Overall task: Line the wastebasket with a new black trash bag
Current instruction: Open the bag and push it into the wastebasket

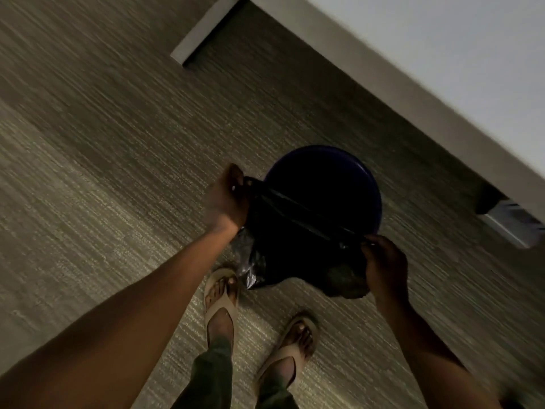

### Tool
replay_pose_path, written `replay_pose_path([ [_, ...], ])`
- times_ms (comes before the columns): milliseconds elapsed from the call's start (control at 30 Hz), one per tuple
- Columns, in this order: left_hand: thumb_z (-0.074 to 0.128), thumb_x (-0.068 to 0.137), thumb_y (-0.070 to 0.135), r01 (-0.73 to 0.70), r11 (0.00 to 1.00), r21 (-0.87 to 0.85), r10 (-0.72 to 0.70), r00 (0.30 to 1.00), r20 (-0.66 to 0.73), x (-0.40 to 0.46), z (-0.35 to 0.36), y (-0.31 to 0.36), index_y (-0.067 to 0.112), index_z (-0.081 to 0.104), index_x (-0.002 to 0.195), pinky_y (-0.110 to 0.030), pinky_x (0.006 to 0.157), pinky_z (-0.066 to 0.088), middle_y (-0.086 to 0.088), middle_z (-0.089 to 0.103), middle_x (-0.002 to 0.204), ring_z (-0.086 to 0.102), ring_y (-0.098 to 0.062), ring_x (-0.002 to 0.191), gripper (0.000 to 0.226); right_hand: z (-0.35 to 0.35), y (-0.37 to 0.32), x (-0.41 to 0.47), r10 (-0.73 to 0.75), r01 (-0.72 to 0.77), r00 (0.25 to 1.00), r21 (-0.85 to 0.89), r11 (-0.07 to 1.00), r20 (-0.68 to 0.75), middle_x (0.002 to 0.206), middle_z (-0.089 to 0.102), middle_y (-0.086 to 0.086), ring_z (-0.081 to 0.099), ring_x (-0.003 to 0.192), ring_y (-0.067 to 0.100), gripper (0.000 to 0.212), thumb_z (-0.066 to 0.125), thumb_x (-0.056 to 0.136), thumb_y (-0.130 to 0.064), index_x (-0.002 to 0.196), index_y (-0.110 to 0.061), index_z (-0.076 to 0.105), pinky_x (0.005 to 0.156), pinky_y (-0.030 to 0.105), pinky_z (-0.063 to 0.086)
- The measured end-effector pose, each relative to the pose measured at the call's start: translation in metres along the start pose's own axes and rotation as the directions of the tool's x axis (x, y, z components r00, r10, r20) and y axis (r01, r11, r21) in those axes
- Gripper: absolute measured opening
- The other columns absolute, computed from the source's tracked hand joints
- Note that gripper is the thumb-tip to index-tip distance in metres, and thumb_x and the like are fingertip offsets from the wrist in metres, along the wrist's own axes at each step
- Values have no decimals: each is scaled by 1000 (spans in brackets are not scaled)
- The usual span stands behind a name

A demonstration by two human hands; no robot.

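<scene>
Forearms are filling the lower frame, nearest the lens, reaching down and forward over carpeted floor (88,172). Left hand (225,199) is pinching one side of the black trash bag (295,246) at its mouth, fingers closed on the plastic. Sandalled feet (221,293) are standing below, just short of the bag's hanging bottom. Bag mouth is being stretched taut as a dark band between the two hands, its body drooping loose underneath and overlapping the near rim of the wastebasket (324,178), a dark blue round bin sitting on the floor near the wall's pale baseboard (383,84). Right hand (385,261) is gripping the opposite edge, likewise clamped on plastic. Judged stage: bag opened, not yet seated. Risks: thin film could slip from a pinch or tear under the stretch; bunched plastic could catch outside the rim; dim, blurred lighting is hiding the bag's true opening.
</scene>
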State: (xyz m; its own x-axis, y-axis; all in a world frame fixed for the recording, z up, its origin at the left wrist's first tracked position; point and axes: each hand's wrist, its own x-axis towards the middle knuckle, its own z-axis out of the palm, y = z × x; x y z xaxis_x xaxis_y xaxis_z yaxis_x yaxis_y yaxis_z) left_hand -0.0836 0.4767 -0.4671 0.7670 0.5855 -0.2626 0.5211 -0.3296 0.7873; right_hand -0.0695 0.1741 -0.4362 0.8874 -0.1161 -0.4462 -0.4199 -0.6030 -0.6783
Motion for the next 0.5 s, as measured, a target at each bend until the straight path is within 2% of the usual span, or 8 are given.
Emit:
replay_pose_path([
  [33,55,88,13,-48,999,-11,48,999,-9,-5,-1,-5,25,49,76,-51,63,52,7,54,67,56,-22,64,18,1,4,-2,-45,45,999,1,999,-20,96,70,0,68,91,24,14,64,95,-17,102,-29,63,76,42,55],
  [100,50,83,7,-141,988,69,141,990,4,-10,-4,-6,28,52,73,-45,62,54,7,60,69,61,-23,65,23,-1,3,-2,-146,147,987,9,989,-60,92,68,0,66,81,13,17,64,95,-14,102,-26,55,68,34,52],
  [167,54,84,8,-238,958,160,235,971,36,-4,-2,-1,26,67,81,-37,70,56,3,72,82,71,-25,78,23,-5,-3,7,-300,298,953,-46,954,-53,87,64,-3,60,77,1,17,58,97,-7,95,-24,56,68,18,47],
  [200,56,84,10,-309,933,184,305,951,48,4,1,1,24,74,88,-36,75,57,1,75,91,73,-25,84,23,-6,-7,15,-377,372,926,-98,923,-33,87,65,-3,60,78,2,20,54,96,-4,91,-22,59,70,14,46],
  [267,58,82,12,-419,882,216,407,908,101,23,9,6,21,79,102,-36,79,57,-3,77,101,73,-26,91,31,-7,-9,36,-503,495,864,-210,843,20,91,67,2,64,84,11,27,48,90,0,87,-16,69,75,19,49],
  [333,58,82,14,-484,832,272,445,874,194,46,19,10,19,79,113,-35,80,55,-7,74,105,71,-29,92,38,-6,-9,62,-566,558,820,-329,762,79,99,67,8,66,90,22,36,46,88,-2,100,-17,76,73,32,52],
  [433,49,82,29,-498,780,378,392,861,325,76,36,20,21,74,122,-40,82,56,-9,70,107,67,-32,97,48,-1,-15,94,-538,530,835,-426,733,113,110,66,12,65,92,32,38,44,98,-19,126,-22,70,72,32,47],
  [500,40,83,33,-456,801,388,300,866,400,89,50,25,16,71,123,-41,90,54,-13,69,111,65,-35,106,53,6,-19,112,-508,500,854,-446,742,112,117,65,14,64,96,36,40,47,101,-21,138,-20,62,76,35,47],
])
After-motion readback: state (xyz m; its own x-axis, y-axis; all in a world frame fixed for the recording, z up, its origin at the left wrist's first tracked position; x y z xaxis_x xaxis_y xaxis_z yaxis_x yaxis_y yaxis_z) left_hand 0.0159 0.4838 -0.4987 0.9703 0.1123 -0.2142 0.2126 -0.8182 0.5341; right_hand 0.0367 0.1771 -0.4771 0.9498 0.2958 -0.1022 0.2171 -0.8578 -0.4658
